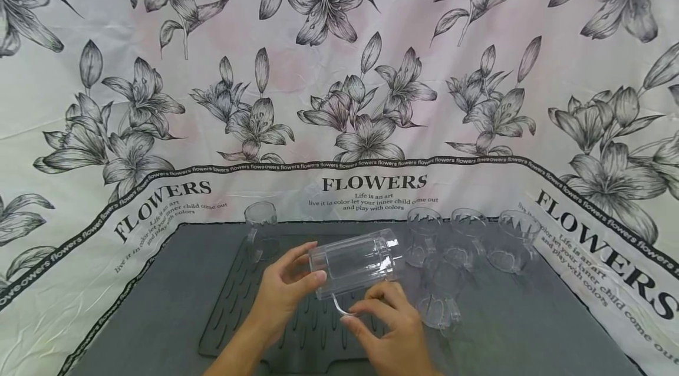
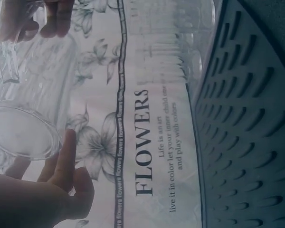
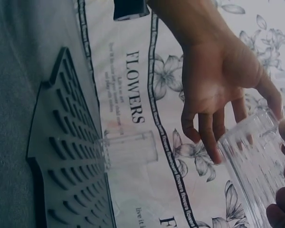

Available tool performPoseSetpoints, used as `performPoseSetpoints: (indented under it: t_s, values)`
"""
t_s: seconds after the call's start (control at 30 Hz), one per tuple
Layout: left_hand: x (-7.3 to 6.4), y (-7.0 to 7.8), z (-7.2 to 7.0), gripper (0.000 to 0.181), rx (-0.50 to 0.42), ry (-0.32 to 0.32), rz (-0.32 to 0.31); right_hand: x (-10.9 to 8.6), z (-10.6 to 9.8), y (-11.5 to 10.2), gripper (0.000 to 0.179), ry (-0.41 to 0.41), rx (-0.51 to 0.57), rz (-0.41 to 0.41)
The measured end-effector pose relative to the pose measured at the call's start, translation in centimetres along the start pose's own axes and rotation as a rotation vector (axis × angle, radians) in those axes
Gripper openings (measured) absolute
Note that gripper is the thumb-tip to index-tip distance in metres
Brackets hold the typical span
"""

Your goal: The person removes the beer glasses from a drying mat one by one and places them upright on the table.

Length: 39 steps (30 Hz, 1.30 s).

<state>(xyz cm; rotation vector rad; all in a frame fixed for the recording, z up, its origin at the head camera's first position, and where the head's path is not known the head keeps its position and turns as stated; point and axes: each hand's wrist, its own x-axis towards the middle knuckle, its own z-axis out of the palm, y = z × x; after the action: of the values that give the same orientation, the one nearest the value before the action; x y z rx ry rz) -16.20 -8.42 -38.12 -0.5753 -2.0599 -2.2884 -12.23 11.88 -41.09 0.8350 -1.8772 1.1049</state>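
Observation:
A clear ribbed mug is held tilted on its side above the drying mat, its base end to the left and its rim to the upper right. My left hand holds the base end between thumb and fingers. With thumb and fingertips my right hand pinches the mug's handle, which points down toward me. In the left wrist view the round base faces the camera, with left fingers along its edge. Right fingers show only partly at the edge of the right wrist view.
The dark ridged drying mat lies on a grey table. One clear mug stands at the mat's far left corner. Several more clear mugs stand to the right, one nearer the right hand. Flower-printed cloth hangs behind.

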Motion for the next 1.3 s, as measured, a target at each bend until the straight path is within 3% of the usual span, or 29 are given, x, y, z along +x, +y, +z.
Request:
performPoseSetpoints:
  t_s: [0.17, 0.23, 0.33, 0.4, 0.5, 0.6, 0.7, 0.8, 1.07, 1.3]
  values:
    - [-0.1, -0.4, -0.3, 0.048, 0.030, 0.074, -0.010, -0.1, 0.1, 0.5, 0.020, 0.010, 0.040, -0.064]
    - [-0.2, -0.5, -0.5, 0.046, 0.028, 0.114, -0.029, 0.0, 0.1, 0.9, 0.021, 0.063, 0.090, -0.110]
    - [-0.3, -0.5, -0.8, 0.045, -0.001, 0.166, -0.040, 0.1, -0.1, 1.2, 0.024, 0.138, 0.180, -0.097]
    - [-0.3, -0.4, -0.9, 0.044, -0.018, 0.189, -0.030, 0.2, -0.5, 1.1, 0.024, 0.166, 0.252, -0.025]
    - [-0.2, -0.3, -0.9, 0.043, -0.051, 0.204, -0.006, 0.3, -1.0, 0.6, 0.021, 0.162, 0.347, 0.200]
    - [-0.2, -0.1, -0.8, 0.043, -0.085, 0.223, 0.000, 0.3, -1.3, 0.0, 0.015, 0.087, 0.426, 0.417]
    - [-0.3, 0.0, -0.5, 0.044, -0.117, 0.237, -0.005, 0.2, -1.1, -0.2, 0.014, -0.011, 0.529, 0.501]
    - [-0.4, -0.1, -0.4, 0.047, -0.148, 0.220, -0.008, 0.3, -1.0, -0.3, 0.019, -0.061, 0.639, 0.528]
    - [-0.9, -1.0, -0.5, 0.049, -0.209, 0.117, 0.008, 1.2, -1.8, -1.3, 0.025, -0.070, 0.882, 0.563]
    - [-1.1, -1.4, -1.1, 0.053, -0.209, -0.060, -0.028, 1.7, -2.7, -1.5, 0.036, -0.171, 1.151, 0.572]
